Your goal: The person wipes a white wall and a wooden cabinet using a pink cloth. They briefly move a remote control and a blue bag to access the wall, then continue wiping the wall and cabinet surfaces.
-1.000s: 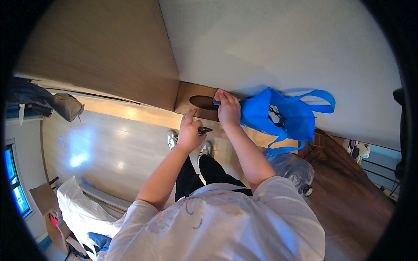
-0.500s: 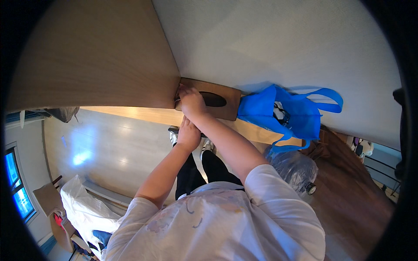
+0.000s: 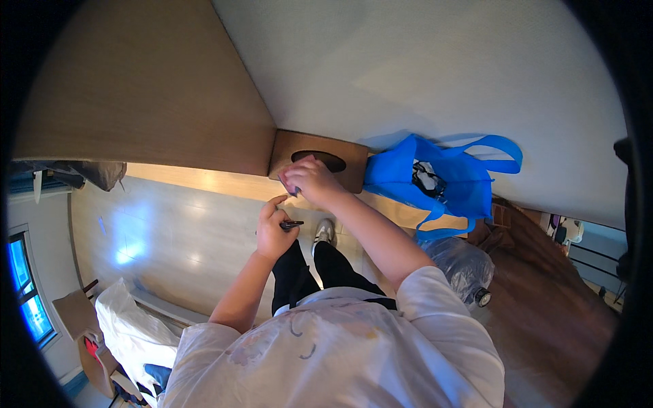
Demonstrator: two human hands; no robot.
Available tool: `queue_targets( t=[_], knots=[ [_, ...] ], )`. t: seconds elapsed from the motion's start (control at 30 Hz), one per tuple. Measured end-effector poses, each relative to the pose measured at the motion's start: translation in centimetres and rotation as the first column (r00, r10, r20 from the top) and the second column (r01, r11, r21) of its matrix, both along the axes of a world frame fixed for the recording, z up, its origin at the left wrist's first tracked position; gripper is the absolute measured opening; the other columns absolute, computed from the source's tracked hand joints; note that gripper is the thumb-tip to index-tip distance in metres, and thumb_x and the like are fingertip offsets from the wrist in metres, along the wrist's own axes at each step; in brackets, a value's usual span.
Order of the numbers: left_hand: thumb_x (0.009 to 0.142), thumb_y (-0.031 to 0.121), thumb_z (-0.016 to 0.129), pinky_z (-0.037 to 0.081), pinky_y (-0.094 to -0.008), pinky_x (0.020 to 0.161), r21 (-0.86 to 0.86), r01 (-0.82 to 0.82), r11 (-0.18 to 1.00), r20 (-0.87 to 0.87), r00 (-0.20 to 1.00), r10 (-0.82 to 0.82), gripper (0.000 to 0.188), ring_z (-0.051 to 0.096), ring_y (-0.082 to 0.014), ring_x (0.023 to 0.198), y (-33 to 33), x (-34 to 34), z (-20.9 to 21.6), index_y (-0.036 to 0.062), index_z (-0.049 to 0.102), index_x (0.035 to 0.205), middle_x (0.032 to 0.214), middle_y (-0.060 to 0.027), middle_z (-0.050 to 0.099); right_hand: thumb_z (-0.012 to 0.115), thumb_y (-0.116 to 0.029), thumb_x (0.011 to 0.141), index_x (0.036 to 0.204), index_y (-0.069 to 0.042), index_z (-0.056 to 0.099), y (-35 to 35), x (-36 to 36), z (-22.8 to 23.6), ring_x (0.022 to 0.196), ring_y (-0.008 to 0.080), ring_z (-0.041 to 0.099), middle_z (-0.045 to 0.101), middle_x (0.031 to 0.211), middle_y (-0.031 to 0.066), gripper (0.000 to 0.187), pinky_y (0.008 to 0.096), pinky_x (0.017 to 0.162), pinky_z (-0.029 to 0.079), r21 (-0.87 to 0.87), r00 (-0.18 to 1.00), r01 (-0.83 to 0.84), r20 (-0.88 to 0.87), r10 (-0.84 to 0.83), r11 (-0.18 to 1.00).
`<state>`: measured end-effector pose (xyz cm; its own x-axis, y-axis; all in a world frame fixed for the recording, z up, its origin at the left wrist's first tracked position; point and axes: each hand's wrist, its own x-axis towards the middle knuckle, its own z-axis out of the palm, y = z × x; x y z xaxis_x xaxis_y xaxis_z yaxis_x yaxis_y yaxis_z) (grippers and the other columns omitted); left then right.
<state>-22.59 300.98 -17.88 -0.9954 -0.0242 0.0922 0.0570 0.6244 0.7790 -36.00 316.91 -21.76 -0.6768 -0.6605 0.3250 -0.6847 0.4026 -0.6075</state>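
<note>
My right hand [image 3: 317, 185] is closed on a small pinkish, flat item [image 3: 300, 170], perhaps folded cloth or paper, with a dark edge below it. It is held over the near left part of a brown box [image 3: 350, 178] with a dark oval opening on top. My left hand [image 3: 273, 234] is lower and to the left, its index finger stretched toward the pinkish item. The other fingers are curled round a slim black object [image 3: 292, 224], whose kind I cannot make out.
The box sits on a narrow wooden ledge [image 3: 204, 178] between a wood panel [image 3: 149, 88] and a pale wall [image 3: 422, 68]. A blue bag [image 3: 469, 194] with handles stands to its right. Nearer are a clear plastic bottle [image 3: 462, 262] and brown cloth [image 3: 537, 292].
Both hands have drawn back from the box's left end and moved apart. The right came nearer, showing the pinkish item. The left dropped lower, and its black object now shows.
</note>
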Motion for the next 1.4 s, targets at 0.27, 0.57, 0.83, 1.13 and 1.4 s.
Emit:
queue_targets(
  t=[0.27, 0.57, 0.83, 1.13, 1.4],
  knots=[
    [0.063, 0.008, 0.077, 0.041, -0.0427, 0.112, -0.180, 0.144, 0.973, 0.183, 0.977, -0.111, 0.021, 0.044, -0.0435, 0.139, 1.8, -4.4, -1.3, -0.0008, 0.067, 0.079, 0.156, -0.0298, 0.035, 0.066, -0.010, 0.077, 0.100, -0.013, 0.070, 7.6, 4.1, 1.6, 0.117, 0.0258, 0.060, 0.069, 0.120, 0.0023, 0.023, 0.0414, 0.097, 0.048, 0.129, 0.980, 0.197, -0.033, -0.195, 0.972],
    [0.071, 0.012, 0.076, 0.038, -0.0408, 0.116, -0.413, 0.365, 0.834, 0.350, 0.909, -0.224, 0.024, 0.036, -0.0386, 0.147, 1.5, -5.3, -1.1, 0.0023, 0.071, 0.092, 0.158, -0.0297, 0.032, 0.070, -0.003, 0.075, 0.107, -0.010, 0.069, -0.3, -0.7, -1.0, 0.105, 0.0347, 0.064, 0.068, 0.113, 0.0090, 0.033, 0.0462, 0.095, 0.051, -0.044, 0.894, 0.428, 0.168, -0.415, 0.903],
    [0.077, 0.010, 0.071, 0.042, -0.0384, 0.113, -0.488, 0.382, 0.785, 0.426, 0.889, -0.168, 0.023, 0.035, -0.0334, 0.148, 2.1, -5.6, -0.5, -0.0008, 0.071, 0.097, 0.160, -0.0238, 0.033, 0.062, -0.017, 0.087, 0.094, -0.014, 0.070, 3.0, -2.3, 0.3, 0.098, 0.0305, 0.065, 0.067, 0.096, 0.0081, 0.010, 0.0450, 0.081, 0.051, 0.339, 0.981, 0.109, 0.116, -0.156, 0.934],
    [0.070, 0.010, 0.075, 0.039, -0.0371, 0.116, -0.462, 0.373, 0.804, 0.413, 0.893, -0.177, 0.023, 0.039, -0.0345, 0.146, 1.8, -5.9, -1.2, -0.0018, 0.072, 0.090, 0.159, -0.0244, 0.034, 0.062, -0.022, 0.088, 0.098, -0.015, 0.071, 3.6, -1.5, 2.6, 0.099, 0.0269, 0.062, 0.065, 0.098, 0.0055, 0.015, 0.0447, 0.083, 0.048, 0.455, 0.982, 0.169, -0.152, -0.110, 0.874],
    [0.069, 0.012, 0.076, 0.047, -0.0392, 0.107, -0.281, 0.260, 0.924, 0.393, 0.910, -0.136, 0.031, 0.051, -0.0344, 0.135, 0.8, -6.1, -0.3, -0.0009, 0.072, 0.096, 0.151, -0.0231, 0.047, 0.071, -0.010, 0.081, 0.107, -0.010, 0.074, -1.6, -2.7, 4.9, 0.100, 0.0298, 0.065, 0.067, 0.101, 0.0097, 0.027, 0.0384, 0.088, 0.053, -0.126, 0.942, 0.308, 0.182, -0.283, 0.943]
  ],
)
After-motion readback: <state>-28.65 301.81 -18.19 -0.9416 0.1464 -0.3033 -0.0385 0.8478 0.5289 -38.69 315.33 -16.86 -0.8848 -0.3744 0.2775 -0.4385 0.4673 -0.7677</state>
